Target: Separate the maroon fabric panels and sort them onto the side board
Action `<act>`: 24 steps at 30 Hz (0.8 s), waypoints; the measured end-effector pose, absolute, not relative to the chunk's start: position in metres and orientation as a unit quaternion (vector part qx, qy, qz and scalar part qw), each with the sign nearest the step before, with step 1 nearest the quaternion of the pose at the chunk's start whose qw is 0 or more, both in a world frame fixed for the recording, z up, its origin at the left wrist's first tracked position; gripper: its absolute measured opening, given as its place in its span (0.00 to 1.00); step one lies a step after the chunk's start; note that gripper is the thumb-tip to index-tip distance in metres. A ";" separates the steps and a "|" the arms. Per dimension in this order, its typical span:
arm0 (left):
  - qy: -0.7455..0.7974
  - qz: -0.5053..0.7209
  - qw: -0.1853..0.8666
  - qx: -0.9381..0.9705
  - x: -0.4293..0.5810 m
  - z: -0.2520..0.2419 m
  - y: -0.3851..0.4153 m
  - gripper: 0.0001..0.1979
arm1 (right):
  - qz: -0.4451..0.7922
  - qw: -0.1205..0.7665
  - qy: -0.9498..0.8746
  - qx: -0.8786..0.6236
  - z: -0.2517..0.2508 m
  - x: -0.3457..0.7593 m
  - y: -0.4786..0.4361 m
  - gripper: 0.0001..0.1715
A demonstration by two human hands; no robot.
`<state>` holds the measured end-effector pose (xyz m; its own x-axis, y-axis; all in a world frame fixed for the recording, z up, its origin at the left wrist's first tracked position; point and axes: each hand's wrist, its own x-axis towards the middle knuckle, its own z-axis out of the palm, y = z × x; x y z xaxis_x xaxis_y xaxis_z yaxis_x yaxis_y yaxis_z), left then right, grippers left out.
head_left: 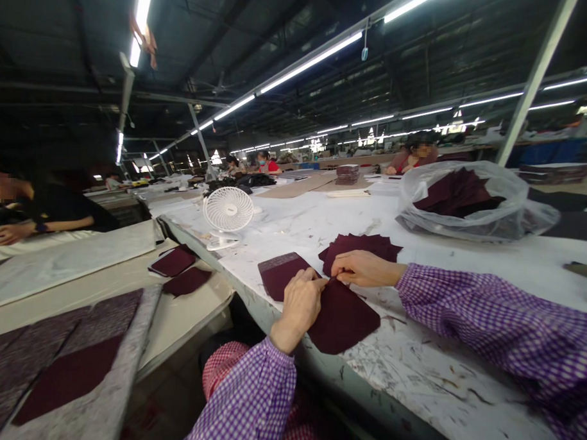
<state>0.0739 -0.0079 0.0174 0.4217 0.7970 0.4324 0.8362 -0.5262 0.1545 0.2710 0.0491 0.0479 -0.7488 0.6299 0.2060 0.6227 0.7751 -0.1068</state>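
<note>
A dark maroon fabric piece with cut corners lies at the front edge of the white table. My left hand is closed, its fingertips pinching the far left edge of this piece. Beside it, my right hand also pinches along the same far edge, with thumb and forefinger together. A fanned pile of maroon fabric pieces sits just beyond my right hand. Left of my left hand lies another maroon piece with a greyish strip. What exactly is between my fingertips is partly hidden.
A small white fan stands near the table's left edge. Further back right, a clear plastic bag holds maroon pieces. On the lower surface at left are more maroon pieces and a board. Co-workers sit around.
</note>
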 end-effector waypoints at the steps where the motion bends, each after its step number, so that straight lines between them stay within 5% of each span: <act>1: -0.486 -0.232 0.039 -0.842 0.074 0.018 -0.008 0.16 | 0.007 0.116 -0.936 -0.333 0.048 0.271 0.048 0.08; 12: -0.475 -0.184 0.060 -0.858 0.075 0.026 -0.013 0.17 | -0.251 0.024 -0.944 -0.214 0.035 0.269 0.031 0.13; 24: -0.467 -0.200 0.070 -0.859 0.074 0.022 -0.010 0.14 | -0.017 0.138 -0.949 -0.282 0.040 0.263 0.021 0.19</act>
